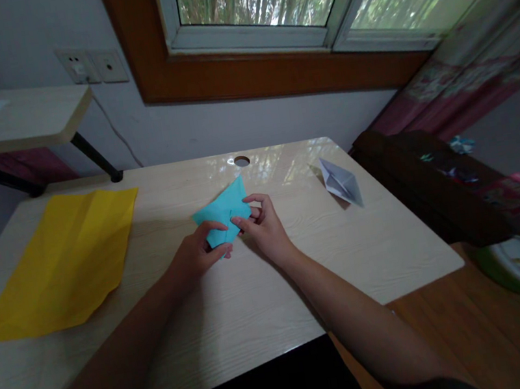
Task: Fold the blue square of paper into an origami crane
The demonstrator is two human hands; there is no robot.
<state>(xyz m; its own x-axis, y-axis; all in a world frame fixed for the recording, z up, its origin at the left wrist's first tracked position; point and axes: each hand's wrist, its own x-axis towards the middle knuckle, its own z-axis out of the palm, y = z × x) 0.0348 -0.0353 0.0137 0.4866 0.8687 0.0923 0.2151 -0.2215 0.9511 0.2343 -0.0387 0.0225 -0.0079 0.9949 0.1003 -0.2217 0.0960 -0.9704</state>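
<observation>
A folded sheet of turquoise paper [223, 208] is between my two hands above the middle of the table. My left hand [195, 252] pinches its lower left edge, with the thumb below and the index finger lying across the front. On the right side, my right hand [265, 225] grips the paper, thumb on its face and fingers at the right edge. Fold lines show on the side toward me. The far side of the paper is hidden, as are some fingertips.
A large yellow paper sheet [66, 261] lies on the left of the pale wooden table [242, 329]. A folded white paper boat shape [341, 183] rests at the right. Behind the table's cable hole [241, 161] is a window; a raised shelf [16, 121] stands at the back left.
</observation>
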